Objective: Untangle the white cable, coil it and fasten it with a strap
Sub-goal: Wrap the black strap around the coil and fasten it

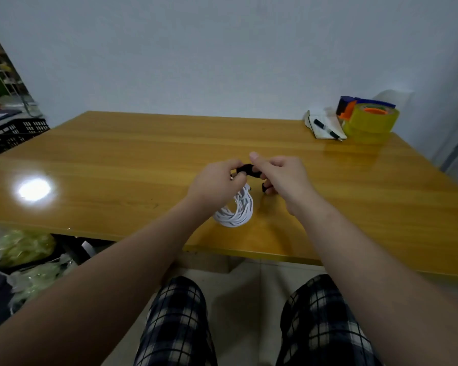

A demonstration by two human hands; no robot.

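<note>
The white cable [237, 211] hangs as a coil of several loops just above the wooden table [117, 159], near its front edge. A black strap [247, 170] runs across the top of the coil. My left hand [217, 180] pinches the strap's left end, and its fingers hide the top of the coil. My right hand [283, 178] pinches the strap's right part, with the thumb raised. A black end of the strap sticks out below the right fingers. Whether the strap is closed round the cable is hidden.
At the table's back right stand a yellow tape roll in an orange and blue dispenser [368, 117] and a notepad with a black pen [325, 128]. A black crate [16, 133] sits left of the table. Green bags [24, 249] lie on the floor.
</note>
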